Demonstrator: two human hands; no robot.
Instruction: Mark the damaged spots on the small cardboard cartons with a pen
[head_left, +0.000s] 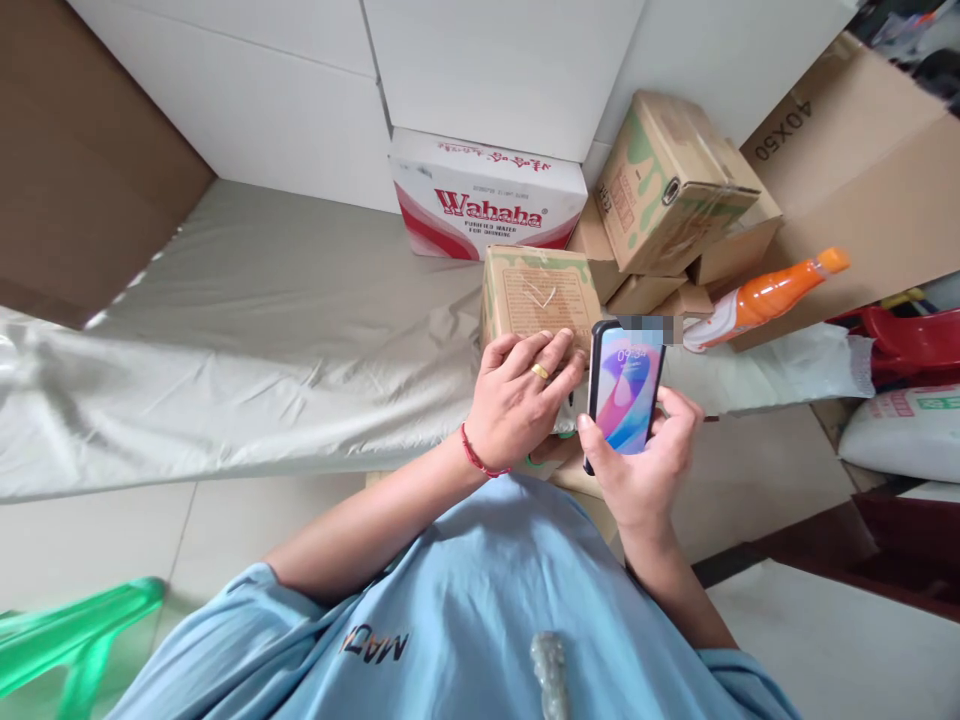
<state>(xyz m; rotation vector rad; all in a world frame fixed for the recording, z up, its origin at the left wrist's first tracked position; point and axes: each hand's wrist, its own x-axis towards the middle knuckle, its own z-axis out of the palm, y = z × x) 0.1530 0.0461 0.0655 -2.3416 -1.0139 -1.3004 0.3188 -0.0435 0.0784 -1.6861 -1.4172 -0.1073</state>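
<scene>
My right hand [649, 455] grips a smartphone [628, 390] upright, thumb along its left edge and fingers at its right. The lit screen shows a clock over a pink and blue swirl. My left hand [525, 390], with a gold ring and a red cord bracelet, rests with fingers spread on the near part of a small cardboard box [541, 290]. A pale check-like mark shows on that box, which has green print along its top edge. The phone stands just right of the left fingertips.
Behind the small box stands a white and red Wahaha water carton [487, 205]. Stacked cardboard boxes [667, 190] and an orange bottle [780, 295] are to the right. A grey cover [300, 330] drapes the surface. A green plastic stool [90, 630] is at lower left.
</scene>
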